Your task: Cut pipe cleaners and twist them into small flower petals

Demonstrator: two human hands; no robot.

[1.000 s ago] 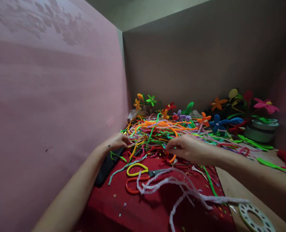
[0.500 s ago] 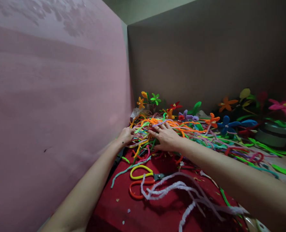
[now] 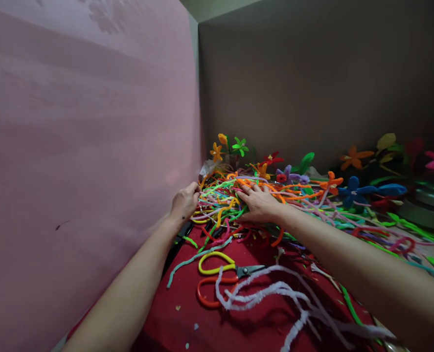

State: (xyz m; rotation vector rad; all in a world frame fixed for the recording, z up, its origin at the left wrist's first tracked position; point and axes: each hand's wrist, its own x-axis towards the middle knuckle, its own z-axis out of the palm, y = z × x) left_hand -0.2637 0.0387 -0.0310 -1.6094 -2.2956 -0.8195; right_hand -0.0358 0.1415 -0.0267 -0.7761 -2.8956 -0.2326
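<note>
A tangled heap of colourful fuzzy pipe cleaners [image 3: 220, 198] lies across the back of a red cloth [image 3: 172, 308]. At its left edge, my left hand [image 3: 185, 201] is closed in a pinch, and a thin pale strand seems to run into the fingertips, partly hidden. My right hand [image 3: 261, 204] rests palm down on the heap with its fingers spread, gripping nothing. Scissors [image 3: 217, 274] with one yellow and one red handle lie closer to me. White pipe cleaners [image 3: 261, 293] sprawl over the blades and beside the handles.
A pink panel [image 3: 92, 171] rises close along my left arm, and a dark grey panel [image 3: 312, 83] stands behind the heap. Pipe-cleaner flowers, including a blue one [image 3: 353, 191] and an orange one [image 3: 217, 152], line the back. A greenish pot [image 3: 427, 210] sits at the far right.
My left hand has drawn back slightly left and up from the heap, its fingers now more tightly closed. My right hand stays on the heap. The whole view has shifted a little.
</note>
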